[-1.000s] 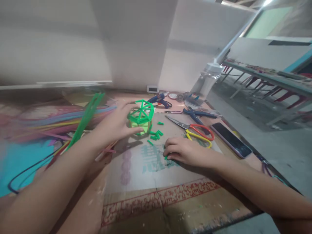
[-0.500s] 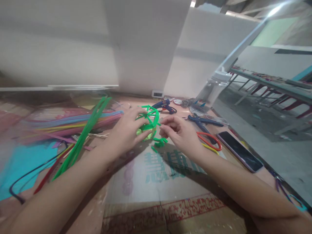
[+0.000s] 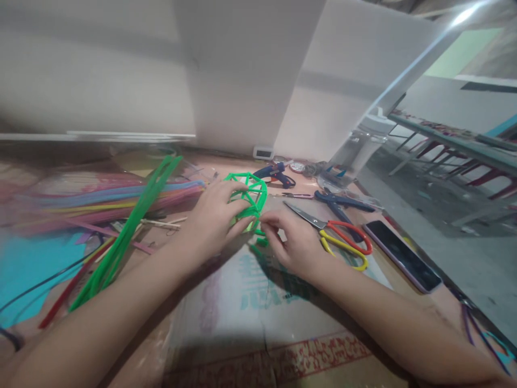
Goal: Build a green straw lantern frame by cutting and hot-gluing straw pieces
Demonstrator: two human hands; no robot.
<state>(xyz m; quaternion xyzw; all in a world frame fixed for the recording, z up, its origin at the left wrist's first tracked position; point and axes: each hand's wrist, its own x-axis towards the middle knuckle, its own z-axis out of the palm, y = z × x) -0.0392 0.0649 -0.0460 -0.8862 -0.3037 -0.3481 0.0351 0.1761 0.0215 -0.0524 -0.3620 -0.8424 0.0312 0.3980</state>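
My left hand point(image 3: 218, 215) is curled round the left side of a green pipe-cleaner frame point(image 3: 258, 191), an openwork shape of short struts, partly hidden behind the fingers. My right hand point(image 3: 293, 240) has thumb and forefinger pinched together at the frame's lower right edge; whatever is between those fingertips is too small to make out. Below the frame, short green pieces point(image 3: 262, 242) rest on the printed cardboard point(image 3: 230, 318). Scissors point(image 3: 319, 220) with red and yellow handles lie just right of my right hand.
Left lie long green pipe cleaners point(image 3: 129, 237), a multicoloured bundle point(image 3: 100, 202) and a blue sheet point(image 3: 32, 269). At the back are a glue gun point(image 3: 274, 173), a small display point(image 3: 263, 152) and a clear water bottle point(image 3: 355, 148). Blue-handled pliers point(image 3: 343, 202) and a phone point(image 3: 404, 256) stand right.
My right hand has moved down and slightly left to the frame's lower edge, uncovering the scissors' blades. My left hand keeps its hold on the frame. The view has shifted slightly.
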